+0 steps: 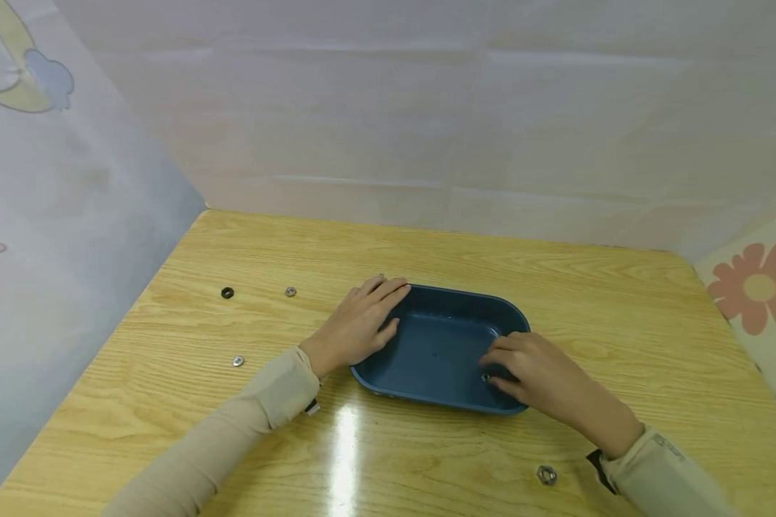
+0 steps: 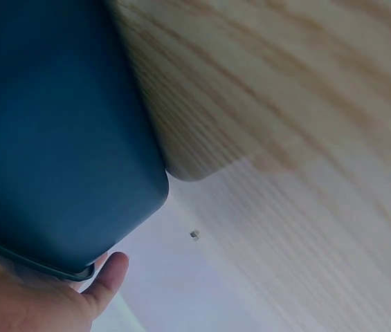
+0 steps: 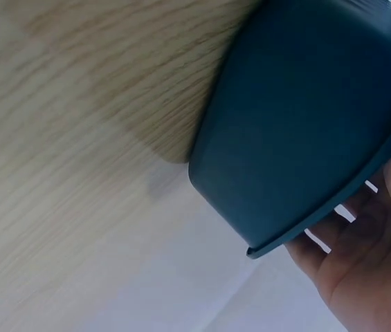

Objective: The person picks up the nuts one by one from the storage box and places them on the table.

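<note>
A dark blue oval-cornered tray [image 1: 436,359] sits on the wooden table. My left hand [image 1: 357,327] holds its left end, fingers along the far rim and thumb inside. In the left wrist view, the tray's outer wall [image 2: 64,138] hides part of that hand. Over the right end of the tray reaches my right hand [image 1: 533,370], its fingers curled down inside. A small metal nut [image 1: 486,378] shows at the tip of the right thumb, in a pinch. The right wrist view shows the palm [image 3: 368,270] above the rim; the fingertips are hidden behind the wall.
Left of the tray lie a black nut [image 1: 227,293] and two silver nuts [image 1: 290,291], one nearer the front. Another small piece [image 1: 381,275] peeks out beyond the left hand. A larger nut [image 1: 546,474] lies near the right forearm. Hanging sheets [image 1: 427,129] border the table.
</note>
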`<move>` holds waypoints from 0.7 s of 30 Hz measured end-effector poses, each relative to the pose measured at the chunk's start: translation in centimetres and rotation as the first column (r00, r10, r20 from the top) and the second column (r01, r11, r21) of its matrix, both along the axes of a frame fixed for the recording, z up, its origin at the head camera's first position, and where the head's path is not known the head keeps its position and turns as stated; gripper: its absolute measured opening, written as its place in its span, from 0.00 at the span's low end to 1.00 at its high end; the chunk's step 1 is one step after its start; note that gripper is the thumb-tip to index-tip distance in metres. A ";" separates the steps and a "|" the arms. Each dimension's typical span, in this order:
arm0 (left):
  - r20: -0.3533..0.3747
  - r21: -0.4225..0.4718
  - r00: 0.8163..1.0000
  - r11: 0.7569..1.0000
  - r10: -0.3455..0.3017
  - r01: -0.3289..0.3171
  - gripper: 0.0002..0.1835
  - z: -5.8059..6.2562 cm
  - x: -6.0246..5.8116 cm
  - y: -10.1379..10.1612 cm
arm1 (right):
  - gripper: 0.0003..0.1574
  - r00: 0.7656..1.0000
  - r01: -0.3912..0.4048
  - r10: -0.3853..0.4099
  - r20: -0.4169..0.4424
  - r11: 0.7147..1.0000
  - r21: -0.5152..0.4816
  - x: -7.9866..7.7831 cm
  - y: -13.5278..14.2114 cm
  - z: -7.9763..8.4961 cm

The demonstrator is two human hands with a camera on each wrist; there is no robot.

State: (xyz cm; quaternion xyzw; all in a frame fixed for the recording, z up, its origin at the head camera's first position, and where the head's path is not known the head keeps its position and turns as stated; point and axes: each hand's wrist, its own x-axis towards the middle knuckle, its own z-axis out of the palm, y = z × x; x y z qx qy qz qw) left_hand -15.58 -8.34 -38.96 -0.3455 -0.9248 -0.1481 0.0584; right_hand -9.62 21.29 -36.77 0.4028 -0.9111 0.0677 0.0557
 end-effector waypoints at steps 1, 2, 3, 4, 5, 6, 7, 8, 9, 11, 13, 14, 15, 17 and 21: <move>-0.002 0.001 1.000 1.000 -0.001 0.001 0.30 0.0 0.0 0.0 | 0.15 1.000 0.000 0.000 0.010 1.000 0.001 -0.1 -0.1 0.0; -0.006 0.002 1.000 1.000 -0.002 0.002 0.30 -0.1 0.0 0.0 | 0.14 1.000 0.002 -0.002 0.019 1.000 0.004 -0.1 -0.1 -0.1; -0.007 0.003 1.000 1.000 -0.002 0.002 0.30 -0.1 0.0 0.0 | 0.14 1.000 0.004 -0.004 0.028 1.000 0.007 -0.2 -0.2 -0.1; -0.008 0.003 1.000 1.000 -0.001 0.001 0.30 -0.1 0.0 0.0 | 0.14 0.999 0.007 -0.007 0.037 1.000 0.011 -0.2 -0.3 -0.1; -0.008 0.004 1.000 1.000 -0.001 0.001 0.30 -0.1 0.0 0.0 | 0.13 0.999 0.014 -0.015 0.046 1.000 0.017 -0.2 -0.3 -0.1; -0.008 0.004 1.000 1.000 0.000 0.000 0.30 -0.1 0.0 0.0 | 0.13 0.998 0.020 -0.021 0.055 1.000 0.022 -0.3 -0.4 -0.2; -0.008 0.005 1.000 1.000 0.001 -0.001 0.30 -0.2 0.0 0.0 | 0.13 0.998 0.024 -0.025 0.059 0.999 0.028 -0.3 -0.5 -0.2; -0.007 0.007 1.000 1.000 0.001 -0.001 0.30 -0.1 0.0 0.0 | 0.13 0.997 0.026 -0.028 0.065 0.999 0.035 -0.4 -0.5 -0.2; -0.006 0.007 1.000 1.000 0.002 -0.002 0.30 -0.1 0.0 0.0 | 0.12 0.997 0.027 -0.030 0.072 0.999 0.039 -0.4 -0.6 -0.2; -0.007 0.004 1.000 1.000 0.002 -0.002 0.30 -0.1 0.0 0.0 | 0.12 0.996 0.030 -0.034 0.088 0.999 0.045 -0.5 -0.7 -0.1; -0.009 -0.001 1.000 1.000 0.002 -0.002 0.31 -0.1 0.0 0.0 | 0.12 0.994 0.027 -0.032 0.103 0.998 0.051 -0.7 -0.8 -0.1; -0.010 -0.004 1.000 1.000 0.003 -0.003 0.31 -0.1 0.0 0.0 | 0.12 0.993 0.028 -0.033 0.111 0.998 0.053 -0.7 -0.8 -0.1; -0.011 -0.005 1.000 1.000 0.002 -0.002 0.31 -0.1 0.0 0.0 | 0.12 0.992 0.027 -0.033 0.119 0.998 0.054 -0.7 -0.8 -0.1; -0.016 -0.007 1.000 1.000 0.000 0.000 0.31 -0.1 0.0 0.0 | 0.12 0.991 0.025 -0.033 0.132 0.998 0.062 -0.8 -0.9 -0.1; -0.025 -0.004 1.000 1.000 -0.002 0.002 0.31 -0.2 0.0 0.0 | 0.12 0.989 0.019 -0.029 0.147 0.997 0.072 -1.0 -1.0 -0.1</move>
